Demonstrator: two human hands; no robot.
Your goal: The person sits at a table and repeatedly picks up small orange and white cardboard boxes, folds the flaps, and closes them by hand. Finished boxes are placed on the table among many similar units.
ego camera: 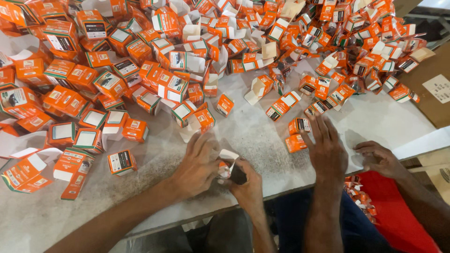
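Note:
My left hand [197, 165] and my right hand [247, 186] meet at the near edge of a pale table [253, 136]. Together they grip a small orange and white carton [226, 165] whose white flap stands open. A dark item [238, 177] sits at the carton's mouth, against my right fingers. The carton's lower part is hidden by my fingers. A closed orange carton [122, 162] lies to the left of my left hand.
A large heap of small orange and white cartons [154, 70], many with open flaps, covers the far and left table. A co-worker's hand [326, 146] touches cartons [296, 135] to my right; the other hand [380, 159] rests near the edge. Brown cardboard [429, 86] lies far right.

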